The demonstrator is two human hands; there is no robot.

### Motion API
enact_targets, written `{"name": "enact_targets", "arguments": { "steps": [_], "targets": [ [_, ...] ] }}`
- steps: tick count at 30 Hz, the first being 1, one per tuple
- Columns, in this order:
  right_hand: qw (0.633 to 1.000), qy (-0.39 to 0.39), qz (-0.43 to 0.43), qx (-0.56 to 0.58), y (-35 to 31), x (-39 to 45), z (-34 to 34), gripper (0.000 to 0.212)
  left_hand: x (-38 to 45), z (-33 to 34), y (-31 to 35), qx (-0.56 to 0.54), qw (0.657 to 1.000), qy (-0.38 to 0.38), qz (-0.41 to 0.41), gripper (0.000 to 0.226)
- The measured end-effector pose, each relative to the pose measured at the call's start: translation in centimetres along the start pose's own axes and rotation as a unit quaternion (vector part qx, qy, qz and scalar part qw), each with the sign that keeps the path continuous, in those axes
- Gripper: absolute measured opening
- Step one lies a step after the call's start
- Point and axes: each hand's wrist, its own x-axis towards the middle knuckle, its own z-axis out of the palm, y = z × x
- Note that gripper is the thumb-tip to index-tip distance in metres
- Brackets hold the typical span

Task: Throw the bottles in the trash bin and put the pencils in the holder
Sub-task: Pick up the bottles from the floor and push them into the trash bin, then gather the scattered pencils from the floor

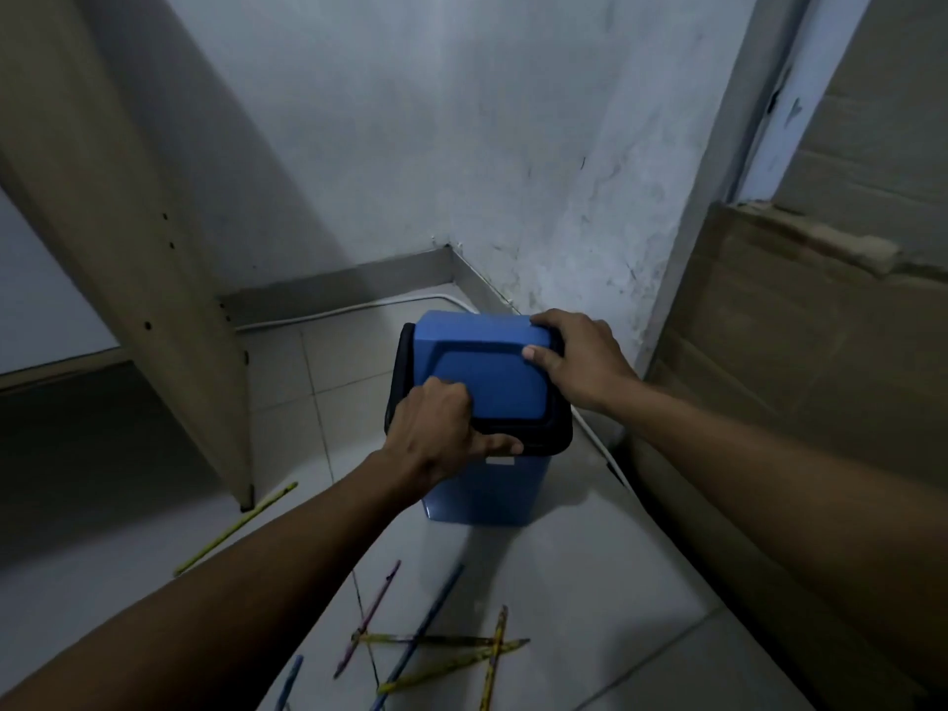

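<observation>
A blue trash bin (487, 492) with a blue swing lid (487, 372) in a black rim stands on the tiled floor in the room's corner. My left hand (441, 428) grips the near left edge of the black rim, fingers curled over it. My right hand (579, 356) holds the far right corner of the lid, thumb lying on top. Several pencils (426, 641) lie scattered and crossed on the floor in front of the bin. One yellow pencil (236, 528) lies apart at the left. No bottle or pencil holder is in view.
A beige cabinet side panel (128, 223) stands at the left, close to the bin. Large cardboard boxes (800, 377) fill the right side. A white cable (333, 313) runs along the skirting behind the bin and down its right side.
</observation>
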Motion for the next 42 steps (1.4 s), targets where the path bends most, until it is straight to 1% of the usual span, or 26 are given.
{"name": "enact_targets", "arguments": {
  "steps": [2,3,4,5,6,7,8,9,11,13,15,20,23,27,31,34,36,38,40,42],
  "targets": [
    [1.0,0.0,0.0,0.0,0.1,0.0,0.0,0.047,0.2,-0.2,-0.4,-0.029,0.999,0.01,0.009,0.062],
    [1.0,-0.002,-0.002,-0.001,0.1,0.0,0.0,0.047,0.2,-0.4,-0.8,-0.046,0.998,0.037,0.023,0.058],
    [1.0,-0.006,-0.004,-0.003,0.1,0.0,-0.1,0.047,0.2,-0.6,-1.0,-0.063,0.993,0.088,0.036,0.051],
    [1.0,-0.011,-0.006,-0.004,0.2,0.1,-0.1,0.047,0.3,-0.9,-1.3,-0.076,0.984,0.157,0.037,0.041],
    [1.0,-0.016,-0.009,-0.006,0.2,0.1,-0.2,0.046,0.4,-1.4,-1.4,-0.087,0.97,0.226,0.022,0.033],
    [1.0,-0.022,-0.012,-0.009,0.3,0.2,-0.2,0.046,0.6,-1.9,-1.7,-0.097,0.957,0.274,-0.008,0.031],
    [0.999,-0.03,-0.015,-0.012,0.4,0.2,-0.3,0.045,0.9,-2.4,-2.0,-0.106,0.949,0.294,-0.049,0.037],
    [0.999,-0.038,-0.019,-0.013,0.5,0.3,-0.3,0.043,1.4,-2.6,-2.4,-0.118,0.946,0.285,-0.094,0.045],
    [0.998,-0.055,-0.023,-0.01,0.6,0.3,-0.4,0.039,2.2,-2.5,-3.5,-0.181,0.949,0.199,-0.162,0.06],
    [0.998,-0.064,-0.024,-0.004,0.4,0.2,-0.5,0.037,2.4,-2.1,-4.0,-0.285,0.934,0.112,-0.184,0.063],
    [0.998,-0.065,-0.028,-0.001,0.1,0.0,-0.5,0.036,2.1,-1.8,-4.0,-0.332,0.922,0.084,-0.181,0.063],
    [0.997,-0.072,-0.015,-0.004,-0.2,-0.3,-0.6,0.042,1.7,-1.9,-3.6,-0.346,0.917,0.091,-0.175,0.061],
    [0.996,-0.084,-0.001,0.009,-0.3,-0.1,-0.7,0.045,1.5,-1.8,-3.4,-0.336,0.919,0.103,-0.18,0.059],
    [0.995,-0.095,0.005,0.029,0.2,0.3,-0.3,0.057,1.2,-1.7,-3.0,-0.331,0.92,0.103,-0.182,0.058],
    [0.996,-0.085,0.005,0.037,0.5,0.4,0.3,0.062,0.9,-2.1,-2.9,-0.338,0.92,0.094,-0.176,0.058],
    [0.998,-0.063,0.003,0.006,0.6,0.3,0.6,0.066,0.7,-2.4,-3.0,-0.345,0.917,0.088,-0.179,0.063],
    [0.999,-0.038,-0.016,-0.02,0.3,-0.1,0.7,0.066,0.5,-2.5,-3.5,-0.348,0.912,0.104,-0.189,0.063],
    [0.997,-0.012,-0.054,-0.048,-0.4,-1.0,0.9,0.062,-0.1,-2.6,-4.2,-0.341,0.909,0.131,-0.202,0.062],
    [0.99,0.015,-0.112,-0.087,-1.3,-2.1,1.1,0.055,-1.2,-2.6,-4.8,-0.323,0.91,0.153,-0.21,0.057],
    [0.977,0.026,-0.176,-0.118,-2.4,-3.0,1.9,0.048,-2.6,-2.6,-5.7,-0.303,0.913,0.157,-0.225,0.053]
  ]
}}
